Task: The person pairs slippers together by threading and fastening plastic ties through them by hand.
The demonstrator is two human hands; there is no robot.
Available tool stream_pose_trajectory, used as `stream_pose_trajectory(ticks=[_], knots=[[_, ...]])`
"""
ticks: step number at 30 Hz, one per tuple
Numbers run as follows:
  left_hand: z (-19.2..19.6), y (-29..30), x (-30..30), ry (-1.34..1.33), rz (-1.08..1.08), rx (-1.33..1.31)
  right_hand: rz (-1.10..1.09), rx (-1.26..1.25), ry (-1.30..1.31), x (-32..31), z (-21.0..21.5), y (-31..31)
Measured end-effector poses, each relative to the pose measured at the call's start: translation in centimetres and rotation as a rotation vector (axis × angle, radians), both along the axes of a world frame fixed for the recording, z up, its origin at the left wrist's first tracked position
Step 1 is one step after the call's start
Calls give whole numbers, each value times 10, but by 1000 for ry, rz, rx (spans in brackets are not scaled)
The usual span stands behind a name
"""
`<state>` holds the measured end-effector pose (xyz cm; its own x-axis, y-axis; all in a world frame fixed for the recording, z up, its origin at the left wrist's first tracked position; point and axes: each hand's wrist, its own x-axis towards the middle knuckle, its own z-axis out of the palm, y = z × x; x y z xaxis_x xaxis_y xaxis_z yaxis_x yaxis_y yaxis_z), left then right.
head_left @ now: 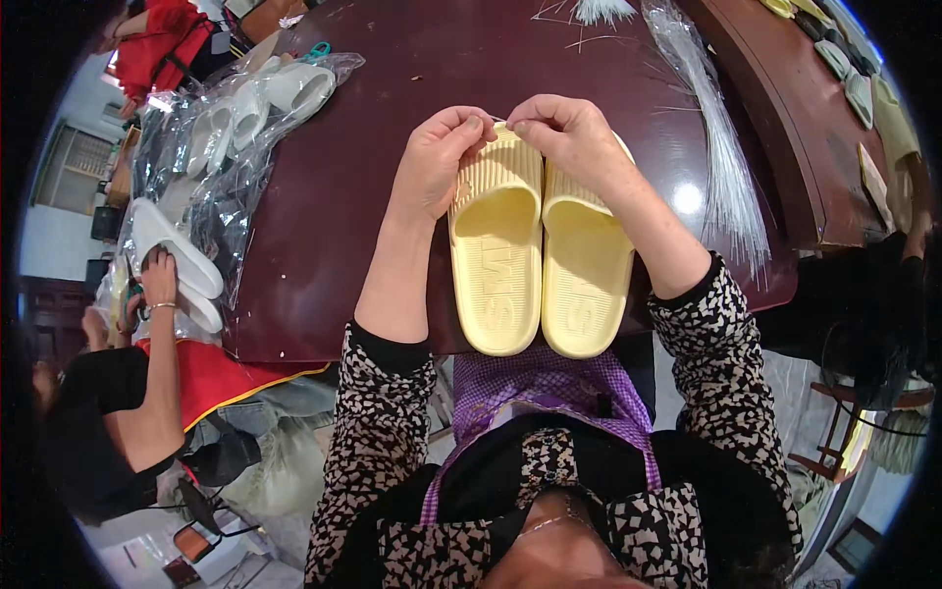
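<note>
A pair of pale yellow slide slippers lies side by side at the table's near edge, heels toward me. The left slipper (497, 285) shows its ribbed strap, and my right wrist and forearm partly cover the right slipper (589, 285). Above the toe of the left slipper, my left hand (444, 157) is closed in a pinch. Close beside it, my right hand (569, 137) pinches too, over the slippers' toes. A thin pale strand seems to run between the fingertips; most of it is hidden by the fingers.
A bundle of thin clear plastic strands (721, 162) lies to the right on the dark red table (334, 206). Clear plastic bags with white slippers (245, 113) cover the left side. At far left, a co-worker's hand (160, 280) rests on a white slipper (177, 250). More slippers lie on a ledge at upper right.
</note>
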<state>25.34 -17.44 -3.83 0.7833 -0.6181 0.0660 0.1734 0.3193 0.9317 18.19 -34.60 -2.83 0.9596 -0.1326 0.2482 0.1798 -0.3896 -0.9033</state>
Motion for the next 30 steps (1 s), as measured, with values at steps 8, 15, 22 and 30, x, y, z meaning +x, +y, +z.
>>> stream_pose_trajectory(ticks=[8, 15, 22, 30], knots=[[1, 3, 2, 9, -23, 31, -8, 21, -19, 2, -2, -1], [0, 1, 0, 15, 42, 2, -3, 63, -57, 2, -4, -1], [4, -6, -8, -8, 215, -1, -136, -278, -352, -1, -3, 3], [4, -12, -18, -163, 386, 112, -175, -489, -477, -6, 2, 9]])
